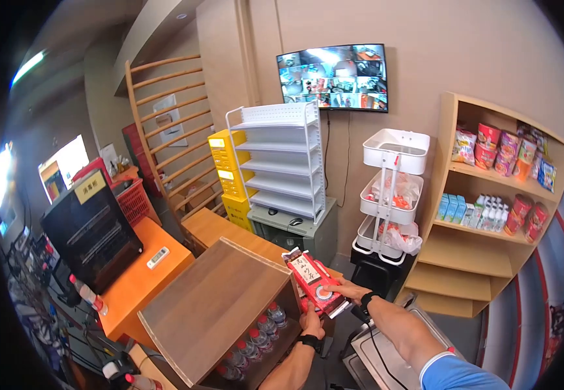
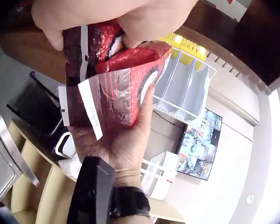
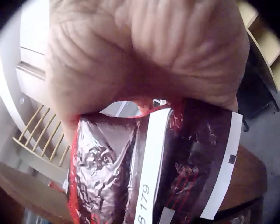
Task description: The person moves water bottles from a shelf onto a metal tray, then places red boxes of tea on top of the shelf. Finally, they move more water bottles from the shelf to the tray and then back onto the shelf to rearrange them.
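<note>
Both hands hold a small stack of red foil snack packets point(image 1: 313, 281) over the right corner of a wooden cabinet point(image 1: 217, 305). My left hand point(image 1: 311, 320) grips the stack's lower end; in the left wrist view the left hand point(image 2: 116, 18) curls over the packets point(image 2: 116, 88) from above. My right hand point(image 1: 349, 290) holds the stack's right edge, and it point(image 2: 123, 144) lies under the packets with its thumb along their side. In the right wrist view the right hand point(image 3: 144, 60) clamps the packets' point(image 3: 154, 172) top edge. White labels show on the foil.
Water bottles point(image 1: 256, 335) stand inside the cabinet. Behind are a white wire rack point(image 1: 282, 162), a white trolley point(image 1: 392, 188), a wooden shelf of snacks point(image 1: 490, 195) and a wall monitor point(image 1: 333, 77). An orange table point(image 1: 145, 276) is left, a metal cart point(image 1: 386, 357) below.
</note>
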The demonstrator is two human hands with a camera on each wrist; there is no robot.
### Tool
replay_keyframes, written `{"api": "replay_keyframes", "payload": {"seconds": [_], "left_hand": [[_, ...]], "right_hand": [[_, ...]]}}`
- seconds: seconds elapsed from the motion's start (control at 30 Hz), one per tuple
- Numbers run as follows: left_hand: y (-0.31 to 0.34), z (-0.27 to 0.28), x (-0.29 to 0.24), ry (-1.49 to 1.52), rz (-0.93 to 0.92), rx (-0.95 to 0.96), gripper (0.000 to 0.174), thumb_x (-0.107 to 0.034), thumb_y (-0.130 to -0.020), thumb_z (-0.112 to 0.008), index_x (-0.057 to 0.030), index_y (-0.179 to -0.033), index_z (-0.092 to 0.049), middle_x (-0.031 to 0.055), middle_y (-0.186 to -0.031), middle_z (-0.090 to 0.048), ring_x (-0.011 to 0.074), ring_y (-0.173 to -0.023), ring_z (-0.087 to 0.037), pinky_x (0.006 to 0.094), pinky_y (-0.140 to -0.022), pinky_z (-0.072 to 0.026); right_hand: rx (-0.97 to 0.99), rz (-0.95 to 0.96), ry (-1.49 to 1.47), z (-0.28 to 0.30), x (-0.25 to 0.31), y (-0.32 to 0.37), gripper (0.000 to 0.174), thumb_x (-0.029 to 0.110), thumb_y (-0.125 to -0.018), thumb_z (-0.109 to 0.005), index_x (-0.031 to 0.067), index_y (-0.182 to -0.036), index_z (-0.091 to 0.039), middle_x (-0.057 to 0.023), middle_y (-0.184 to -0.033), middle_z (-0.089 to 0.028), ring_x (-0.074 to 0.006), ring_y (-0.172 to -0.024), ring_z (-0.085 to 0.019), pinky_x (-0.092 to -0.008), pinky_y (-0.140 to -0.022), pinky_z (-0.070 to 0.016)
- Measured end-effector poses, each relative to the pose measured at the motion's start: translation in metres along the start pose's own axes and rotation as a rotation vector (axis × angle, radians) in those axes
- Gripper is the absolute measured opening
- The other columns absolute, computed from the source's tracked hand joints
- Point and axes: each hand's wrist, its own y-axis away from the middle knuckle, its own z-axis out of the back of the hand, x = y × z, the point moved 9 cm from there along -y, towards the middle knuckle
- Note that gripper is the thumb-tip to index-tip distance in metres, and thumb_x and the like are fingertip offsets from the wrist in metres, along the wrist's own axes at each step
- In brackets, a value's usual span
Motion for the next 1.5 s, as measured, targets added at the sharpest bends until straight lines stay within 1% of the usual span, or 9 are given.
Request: {"api": "replay_keyframes", "payload": {"seconds": [0.23, 0.37, 0.53, 0.93, 1.03, 1.07, 1.13, 1.33, 1.5], "left_hand": [[0.068, 0.003, -0.001, -0.285, -0.18, 0.134, 0.068, -0.053, -0.104, -0.059, -0.019, -0.155, -0.03, 0.009, -0.137, -0.058, 0.0246, -0.113, -0.064, 0.0442, -0.085, -0.0563], [0.086, 0.005, 0.01, -0.322, -0.375, 0.141, 0.07, -0.041, -0.104, -0.061, -0.0037, -0.157, -0.035, 0.0202, -0.147, -0.055, 0.0329, -0.132, -0.056, 0.0408, -0.112, -0.0427], [0.153, -0.012, -0.023, -0.54, -0.634, 0.109, 0.07, -0.038, -0.1, -0.066, -0.0051, -0.156, -0.039, 0.0221, -0.147, -0.056, 0.0365, -0.136, -0.055, 0.0432, -0.113, -0.0423], [0.34, -0.021, -0.216, -0.249, -1.265, 0.212, 0.073, -0.021, -0.104, -0.064, 0.0035, -0.161, -0.025, 0.0201, -0.15, -0.051, 0.0238, -0.135, -0.052, 0.0384, -0.114, -0.042], [0.358, 0.018, -0.243, -0.128, -1.372, 0.126, 0.071, -0.015, -0.106, -0.061, 0.006, -0.161, -0.021, 0.0178, -0.151, -0.049, 0.0213, -0.134, -0.052, 0.0357, -0.114, -0.0423], [0.359, 0.035, -0.247, -0.067, -1.322, 0.084, 0.074, -0.02, -0.104, -0.064, 0.0081, -0.159, -0.025, 0.0266, -0.155, -0.043, 0.0332, -0.143, -0.045, 0.0424, -0.12, -0.0339], [0.354, 0.068, -0.256, -0.035, -1.318, -0.017, 0.073, -0.02, -0.105, -0.064, 0.0079, -0.16, -0.025, 0.0267, -0.153, -0.044, 0.0343, -0.142, -0.045, 0.043, -0.12, -0.0339], [0.372, 0.157, -0.28, -0.628, -1.345, -0.525, 0.063, -0.014, -0.1, -0.064, 0.0031, -0.155, -0.038, 0.0311, -0.155, -0.039, 0.0464, -0.147, -0.036, 0.0501, -0.121, -0.0335], [0.389, 0.177, -0.285, -0.893, -1.388, -0.516, 0.062, -0.013, -0.095, -0.07, 0.0012, -0.15, -0.046, 0.0312, -0.158, -0.038, 0.0468, -0.149, -0.035, 0.0501, -0.122, -0.0323]], "right_hand": [[-0.025, -0.088, -0.048, 0.005, -0.027, 0.055, 0.102, 0.045, -0.088, -0.085, 0.0076, -0.162, -0.027, -0.0113, -0.154, -0.05, -0.0206, -0.139, -0.051, -0.0367, -0.114, -0.0433], [-0.04, 0.026, -0.204, 0.006, -0.046, 0.092, 0.091, 0.038, -0.092, -0.082, 0.0118, -0.162, -0.03, -0.0094, -0.152, -0.053, -0.0196, -0.136, -0.055, -0.0376, -0.113, -0.0457], [-0.179, 0.14, -0.39, 0.003, -0.041, 0.146, 0.068, 0.031, -0.098, -0.074, 0.0105, -0.156, -0.043, -0.0076, -0.147, -0.058, -0.0191, -0.133, -0.058, -0.0379, -0.112, -0.0473], [-0.042, 0.585, -0.282, -0.073, 0.182, 0.192, 0.072, 0.04, -0.1, -0.068, 0.003, -0.155, -0.039, -0.011, -0.145, -0.058, -0.0232, -0.13, -0.06, -0.0403, -0.111, -0.0482], [0.173, 0.582, -0.223, -0.134, 0.214, 0.181, 0.065, 0.033, -0.1, -0.069, 0.0018, -0.151, -0.044, -0.012, -0.142, -0.06, -0.0208, -0.124, -0.063, -0.0374, -0.107, -0.051], [0.223, 0.58, -0.227, -0.156, 0.22, 0.176, 0.063, 0.032, -0.1, -0.069, 0.0016, -0.15, -0.045, -0.0121, -0.14, -0.061, -0.0201, -0.123, -0.064, -0.0365, -0.106, -0.0515], [0.292, 0.551, -0.189, -0.198, 0.225, 0.166, 0.061, 0.028, -0.1, -0.069, 0.0011, -0.15, -0.046, -0.011, -0.139, -0.063, -0.0181, -0.122, -0.064, -0.0357, -0.107, -0.0499], [0.437, 0.48, 0.137, -0.288, 0.217, 0.122, 0.052, 0.031, -0.097, -0.073, -0.0024, -0.135, -0.062, -0.0112, -0.133, -0.065, -0.017, -0.118, -0.063, -0.0338, -0.104, -0.0487], [0.507, 0.485, 0.161, -0.321, 0.223, 0.101, 0.056, 0.032, -0.095, -0.076, -0.0043, -0.136, -0.062, -0.0127, -0.13, -0.067, -0.0175, -0.114, -0.065, -0.0335, -0.1, -0.0517]]}}
